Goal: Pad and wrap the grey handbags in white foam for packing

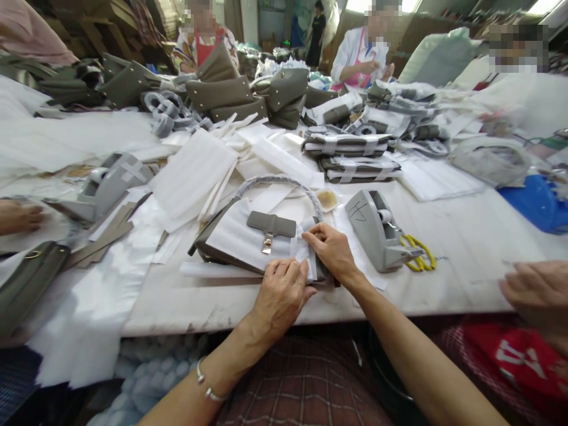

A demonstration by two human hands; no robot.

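Note:
A dark olive handbag (pixel 213 236) lies on the table before me, its front covered by a white foam sheet (pixel 231 231). Over the foam rests the bag's flap (pixel 271 223) with a gold clasp (pixel 267 244). The handle (pixel 277 179) is wrapped in clear plastic and arches away from me. My left hand (pixel 281 293) is closed at the lower front edge, fingertips on the foam and thumb by the near edge. At the right side, my right hand (pixel 332 248) pinches the edge of the foam wrapping; its fingertips partly hide what they hold.
A grey tape dispenser (pixel 377 231) and yellow-handled scissors (pixel 419 253) stand to the right; another dispenser (pixel 118 177) is at left. Stacked wrapped bags (pixel 359 157), foam sheets (pixel 195 171) and unwrapped bags (pixel 231 94) lie beyond. Co-workers' hands show at both sides.

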